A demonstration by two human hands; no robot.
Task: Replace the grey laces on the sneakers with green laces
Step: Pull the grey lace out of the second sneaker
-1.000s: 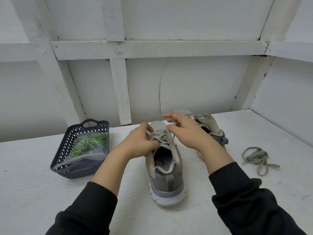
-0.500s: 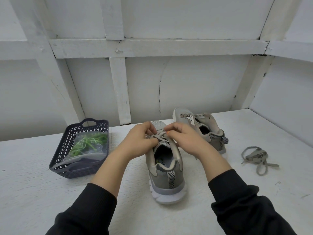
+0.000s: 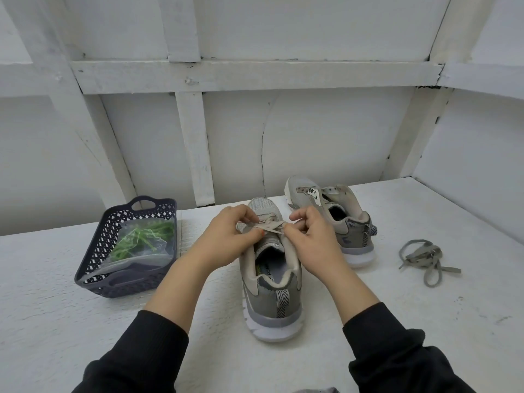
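Work goes on at the near sneaker (image 3: 272,304), which stands in the middle of the tabletop (image 3: 56,321) with its heel toward the front edge. The left hand (image 3: 224,236) pinches the grey lace (image 3: 269,226) at the crossing above the tongue. The right hand (image 3: 314,241) pinches the same lace from the other side, thumb and forefinger closed on it. The second sneaker (image 3: 343,222) stands just behind and to the right, near the back edge, and its eyelets look empty. One loose grey lace (image 3: 425,255) lies in a heap toward the right edge. The green laces (image 3: 141,236) lie in a clear bag (image 3: 153,251) inside the dark basket (image 3: 124,285) near the left edge. I judge that the person is loosening the lace of the near sneaker. The danger now is a hard pull: nothing holds the shoe down, so it could tip or slide into the second sneaker. If the knot is not fully open, pulling may tighten it instead. A lace drawn out quickly could also catch in an eyelet.
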